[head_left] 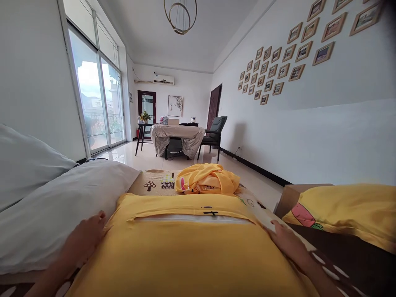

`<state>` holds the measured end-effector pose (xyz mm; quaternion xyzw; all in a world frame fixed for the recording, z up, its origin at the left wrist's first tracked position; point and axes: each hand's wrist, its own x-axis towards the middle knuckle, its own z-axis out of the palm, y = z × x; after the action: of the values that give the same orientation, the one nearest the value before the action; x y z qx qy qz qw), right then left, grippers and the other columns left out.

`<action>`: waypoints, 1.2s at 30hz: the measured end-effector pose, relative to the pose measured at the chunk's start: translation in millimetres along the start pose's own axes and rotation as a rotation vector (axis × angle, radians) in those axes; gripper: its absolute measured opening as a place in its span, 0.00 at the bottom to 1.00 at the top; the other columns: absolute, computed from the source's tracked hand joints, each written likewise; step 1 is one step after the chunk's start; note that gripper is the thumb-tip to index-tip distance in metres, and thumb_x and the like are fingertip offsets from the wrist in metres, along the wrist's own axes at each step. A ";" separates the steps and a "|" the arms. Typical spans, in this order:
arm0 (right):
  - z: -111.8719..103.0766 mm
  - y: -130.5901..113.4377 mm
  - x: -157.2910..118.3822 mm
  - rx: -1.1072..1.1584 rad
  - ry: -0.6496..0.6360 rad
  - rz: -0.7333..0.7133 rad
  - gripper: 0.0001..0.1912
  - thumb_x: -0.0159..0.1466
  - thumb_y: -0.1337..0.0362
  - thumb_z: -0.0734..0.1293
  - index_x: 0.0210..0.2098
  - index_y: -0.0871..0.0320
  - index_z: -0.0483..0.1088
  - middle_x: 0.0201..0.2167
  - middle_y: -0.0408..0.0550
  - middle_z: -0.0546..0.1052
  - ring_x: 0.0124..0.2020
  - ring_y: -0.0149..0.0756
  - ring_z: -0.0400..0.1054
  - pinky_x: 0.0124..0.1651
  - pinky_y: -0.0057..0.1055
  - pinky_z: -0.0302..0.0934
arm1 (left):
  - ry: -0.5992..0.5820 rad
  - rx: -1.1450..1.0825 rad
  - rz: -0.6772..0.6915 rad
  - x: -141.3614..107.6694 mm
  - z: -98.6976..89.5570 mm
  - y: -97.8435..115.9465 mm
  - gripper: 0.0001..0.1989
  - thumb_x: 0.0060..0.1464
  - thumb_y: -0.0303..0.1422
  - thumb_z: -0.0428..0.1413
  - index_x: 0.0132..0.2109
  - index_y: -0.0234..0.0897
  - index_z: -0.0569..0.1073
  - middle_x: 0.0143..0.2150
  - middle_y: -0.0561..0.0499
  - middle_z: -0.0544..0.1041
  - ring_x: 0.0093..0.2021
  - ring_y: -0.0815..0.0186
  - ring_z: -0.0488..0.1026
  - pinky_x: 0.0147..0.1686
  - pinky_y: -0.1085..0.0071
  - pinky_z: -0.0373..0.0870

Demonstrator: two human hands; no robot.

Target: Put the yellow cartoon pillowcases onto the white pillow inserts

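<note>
A pillow in a yellow pillowcase lies flat in front of me. Across its upper part runs a long slit, and a strip of white filling shows through it. At the pillow's left edge, my left hand is closed with curled fingers, partly hidden against the fabric. My right hand grips the right edge, its thumb side up and the other fingers mostly out of sight. Beyond the pillow sits a crumpled yellow cloth with a pink print.
White pillows are piled at the left. On the right, another yellow pillow rests over a cardboard box. A patterned beige blanket lies underneath. Farther off stand a covered table and a black chair.
</note>
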<state>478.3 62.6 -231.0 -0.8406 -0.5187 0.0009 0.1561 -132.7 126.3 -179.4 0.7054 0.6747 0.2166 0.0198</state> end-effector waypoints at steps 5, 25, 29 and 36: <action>-58.6 -102.3 -56.4 0.071 0.040 -0.448 0.21 0.63 0.62 0.52 0.46 0.59 0.71 0.48 0.56 0.74 0.50 0.44 0.67 0.51 0.40 0.57 | -0.167 0.039 0.176 -6.0 -48.0 66.6 0.16 0.59 0.41 0.39 0.38 0.44 0.70 0.35 0.51 0.77 0.35 0.60 0.73 0.35 0.67 0.62; -2.7 -250.5 -139.6 0.166 -0.142 -0.995 0.28 0.67 0.52 0.55 0.64 0.52 0.53 0.66 0.49 0.51 0.65 0.43 0.49 0.63 0.46 0.48 | -0.202 -0.327 0.042 11.8 1.8 68.5 0.12 0.48 0.41 0.52 0.31 0.40 0.77 0.33 0.52 0.79 0.36 0.61 0.74 0.37 0.70 0.64; 1.5 -249.0 -138.7 0.151 -0.071 -1.036 0.27 0.66 0.54 0.56 0.64 0.53 0.55 0.65 0.51 0.54 0.64 0.44 0.51 0.61 0.46 0.52 | -0.164 -0.307 0.015 7.7 2.5 75.0 0.12 0.49 0.39 0.51 0.31 0.39 0.76 0.33 0.51 0.79 0.36 0.60 0.73 0.36 0.69 0.63; 4.9 -245.7 -134.2 0.081 -0.036 -1.074 0.28 0.67 0.54 0.56 0.64 0.55 0.54 0.65 0.50 0.53 0.64 0.45 0.51 0.59 0.47 0.54 | -0.127 -0.312 0.005 9.8 9.8 76.0 0.09 0.49 0.36 0.50 0.28 0.38 0.71 0.27 0.52 0.75 0.30 0.65 0.70 0.32 0.70 0.60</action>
<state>201.3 48.3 -192.5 -0.4501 -0.8778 -0.0446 0.1580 -57.9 131.5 -161.2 0.7078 0.6285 0.2735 0.1711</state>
